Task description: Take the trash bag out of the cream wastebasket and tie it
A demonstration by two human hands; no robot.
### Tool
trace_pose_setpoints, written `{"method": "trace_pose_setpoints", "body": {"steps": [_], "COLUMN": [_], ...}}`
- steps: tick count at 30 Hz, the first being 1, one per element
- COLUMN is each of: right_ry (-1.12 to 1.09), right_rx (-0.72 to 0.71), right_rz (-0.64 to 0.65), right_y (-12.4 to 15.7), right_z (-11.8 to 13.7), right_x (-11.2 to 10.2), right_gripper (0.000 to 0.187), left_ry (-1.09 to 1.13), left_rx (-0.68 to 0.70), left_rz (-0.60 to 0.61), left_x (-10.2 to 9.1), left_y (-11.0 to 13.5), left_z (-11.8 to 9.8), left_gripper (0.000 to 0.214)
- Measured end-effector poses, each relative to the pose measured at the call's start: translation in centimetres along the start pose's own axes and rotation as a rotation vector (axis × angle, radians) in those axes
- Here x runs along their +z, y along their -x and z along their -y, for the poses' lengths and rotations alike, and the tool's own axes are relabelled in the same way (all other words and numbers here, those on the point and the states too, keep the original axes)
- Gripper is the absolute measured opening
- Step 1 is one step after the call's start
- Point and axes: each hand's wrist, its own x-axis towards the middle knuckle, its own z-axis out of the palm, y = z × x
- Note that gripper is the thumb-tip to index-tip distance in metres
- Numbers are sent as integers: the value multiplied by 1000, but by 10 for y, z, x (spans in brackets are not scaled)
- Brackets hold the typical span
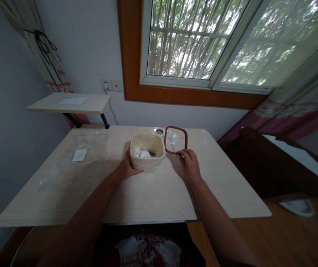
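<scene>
A cream-coloured small trash bin [149,163] with a rounded square mouth stands on the table, tilted a little toward me. White crumpled pieces and a small dark item lie inside it; I cannot make out what they are. My left hand [127,167] grips the bin's left side, thumb across the front and fingers partly hidden behind the wall. Just right of the bin, my right hand [190,163] pinches the lower edge of a brown rounded-square rim ring [186,140], which is held up above the tabletop.
Clear plastic wrap [92,155] with a white paper slip [79,155] lies on the table's left part. A raised shelf [89,105] stands at the back left. Behind the ring is a round cable hole [159,131]. Dark furniture [259,163] stands to the right.
</scene>
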Motion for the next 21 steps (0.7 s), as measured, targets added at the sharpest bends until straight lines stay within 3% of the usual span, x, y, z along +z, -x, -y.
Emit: {"method": "trace_pose_setpoints", "body": {"steps": [5,13,17,21], "right_ry": [1,-95,-152,-240], "right_rx": [-15,-112,-150,-228], "right_rz": [-121,-165,-124,10], "right_y": [0,-19,-42,-66], "right_z": [9,30,45,59], "right_x": [-3,-19,-34,-45], "right_gripper": [19,25,26,24], "left_ry": [50,82,51,71], "left_rx": [30,26,37,48], "left_rz": [-2,21,30,45], "left_x": [1,0,-1,-1], "left_y": [0,0,0,0], "left_z": [0,-6,-1,6], "left_gripper": [126,123,124,123]}}
